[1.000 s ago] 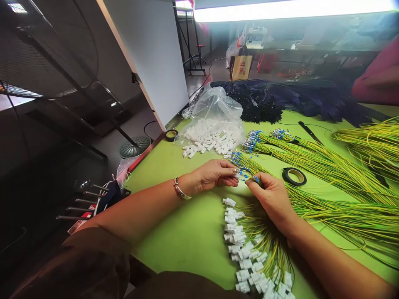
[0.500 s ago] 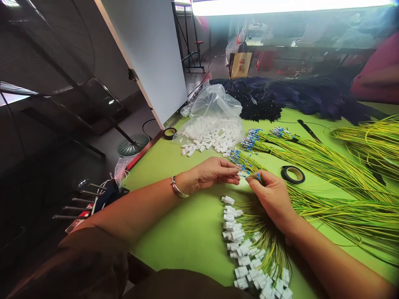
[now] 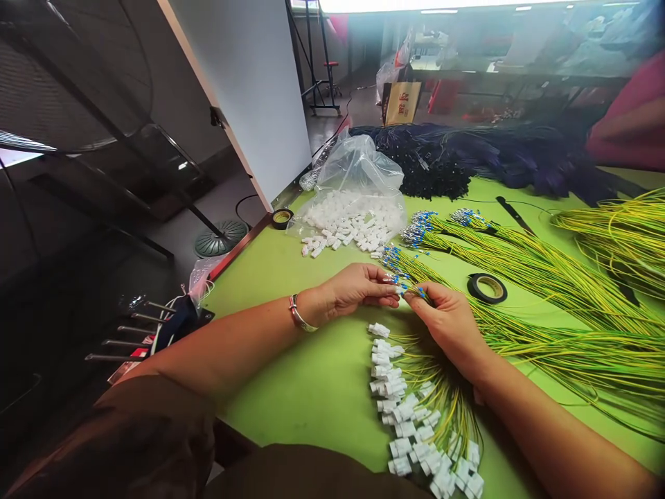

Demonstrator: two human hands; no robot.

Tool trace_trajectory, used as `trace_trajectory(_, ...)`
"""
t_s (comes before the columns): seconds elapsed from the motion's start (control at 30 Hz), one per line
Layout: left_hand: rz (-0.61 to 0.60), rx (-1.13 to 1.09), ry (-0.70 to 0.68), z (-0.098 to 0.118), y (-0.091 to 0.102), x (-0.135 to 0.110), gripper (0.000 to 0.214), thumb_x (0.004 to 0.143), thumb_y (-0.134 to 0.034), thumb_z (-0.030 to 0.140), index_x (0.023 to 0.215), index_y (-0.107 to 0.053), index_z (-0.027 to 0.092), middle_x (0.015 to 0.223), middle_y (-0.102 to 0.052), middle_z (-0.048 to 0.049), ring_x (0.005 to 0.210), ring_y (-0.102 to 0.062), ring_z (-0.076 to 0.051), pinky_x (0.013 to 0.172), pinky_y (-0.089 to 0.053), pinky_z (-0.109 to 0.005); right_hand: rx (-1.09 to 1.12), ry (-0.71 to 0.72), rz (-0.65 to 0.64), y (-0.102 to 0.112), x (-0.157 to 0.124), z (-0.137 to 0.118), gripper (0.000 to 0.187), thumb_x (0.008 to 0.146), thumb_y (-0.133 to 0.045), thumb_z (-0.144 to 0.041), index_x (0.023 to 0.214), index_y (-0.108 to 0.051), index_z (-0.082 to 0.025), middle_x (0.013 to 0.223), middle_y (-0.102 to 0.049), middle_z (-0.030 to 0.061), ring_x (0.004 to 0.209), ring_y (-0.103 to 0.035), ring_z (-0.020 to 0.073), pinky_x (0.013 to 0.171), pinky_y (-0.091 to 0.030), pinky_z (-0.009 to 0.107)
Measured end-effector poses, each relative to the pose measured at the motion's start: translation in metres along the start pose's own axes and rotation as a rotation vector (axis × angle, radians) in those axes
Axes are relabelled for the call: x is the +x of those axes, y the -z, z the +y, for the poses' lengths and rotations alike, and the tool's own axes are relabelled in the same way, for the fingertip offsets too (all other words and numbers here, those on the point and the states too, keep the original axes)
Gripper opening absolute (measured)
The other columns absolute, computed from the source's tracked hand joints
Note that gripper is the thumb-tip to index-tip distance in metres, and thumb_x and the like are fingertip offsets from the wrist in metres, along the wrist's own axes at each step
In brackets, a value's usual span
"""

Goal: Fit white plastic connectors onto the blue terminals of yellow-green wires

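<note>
My left hand (image 3: 356,287) is closed in a pinch on a small white connector housing (image 3: 399,290), mostly covered by the fingers. Just to its right, my right hand (image 3: 451,322) grips a yellow-green wire with a blue-marked terminal (image 3: 420,293) at its end. The two sets of fingertips almost meet, and whether the terminal sits inside the housing cannot be made out. Below the hands lie several wires with white connectors (image 3: 395,384) on their ends. Behind the fingers is a bundle of wires with bare terminals (image 3: 389,256).
Loose white housings (image 3: 337,232) spill from a clear plastic bag (image 3: 361,166). Black tape rolls (image 3: 472,285) lie on the green table (image 3: 291,388). Yellow-green wire bundles (image 3: 561,277) cover the right side. Dark cables with black connectors (image 3: 433,177) lie behind, and a white panel (image 3: 249,90) stands left.
My right hand has shifted slightly left with the wire, narrowing the gap to my left hand. The left hand keeps its pinch.
</note>
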State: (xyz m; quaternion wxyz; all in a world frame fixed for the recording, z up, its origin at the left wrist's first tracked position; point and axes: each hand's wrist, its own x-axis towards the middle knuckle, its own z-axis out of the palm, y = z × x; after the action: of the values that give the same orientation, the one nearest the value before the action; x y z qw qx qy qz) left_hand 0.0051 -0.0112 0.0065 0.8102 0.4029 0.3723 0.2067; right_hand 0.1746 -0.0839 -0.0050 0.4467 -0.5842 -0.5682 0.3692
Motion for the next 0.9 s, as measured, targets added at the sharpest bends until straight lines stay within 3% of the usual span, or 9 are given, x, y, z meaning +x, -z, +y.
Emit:
trace_trajectory(0.23,0.001,0.005,-0.027,-0.008,-0.001,0.004,0.03,0.058,-0.085,0.018,0.074,-0.062,0.007,0.069,-0.069,-0.0043,0.062,-0.067,-0.011,0.062,-0.053,-0.019,-0.051,0.018,-0.002,-0.001,0.001,-0.001,0.021,0.074,-0.059,-0.034,0.061,-0.06,-0.017,0.057,-0.054,-0.0008,0.056,-0.044,0.0123,0.056,-0.037,0.024)
trace_trajectory(0.47,0.069,0.009,-0.086,-0.007,-0.004,0.003,0.023,0.063,-0.081,0.013,0.075,-0.062,0.008,0.066,-0.068,-0.0038,0.058,-0.067,-0.011,0.058,-0.053,-0.018,-0.114,0.045,-0.001,-0.003,0.0,-0.004,0.023,0.072,-0.059,-0.034,0.056,-0.056,-0.018,0.052,-0.046,-0.0027,0.053,-0.038,0.011,0.052,-0.033,0.024)
trace_trajectory(0.8,-0.075,0.267,-0.081,-0.005,0.007,0.006,0.036,0.056,-0.085,0.03,0.076,-0.064,0.009,0.062,-0.068,-0.0046,0.054,-0.064,-0.011,0.056,-0.052,-0.021,-0.16,0.093,-0.096,-0.001,0.002,0.003,0.021,0.075,-0.055,-0.03,0.057,-0.058,-0.018,0.054,-0.047,-0.0026,0.054,-0.039,0.0112,0.054,-0.033,0.024)
trace_trajectory(0.9,-0.125,0.365,-0.073,0.001,0.011,0.005,0.033,0.06,-0.082,0.033,0.076,-0.065,0.009,0.061,-0.067,-0.0038,0.053,-0.063,-0.01,0.056,-0.051,-0.02,-0.161,0.075,-0.131,0.0,0.003,0.002,0.022,0.074,-0.057,-0.032,0.058,-0.059,-0.017,0.054,-0.047,-0.0028,0.055,-0.039,0.011,0.054,-0.033,0.024)
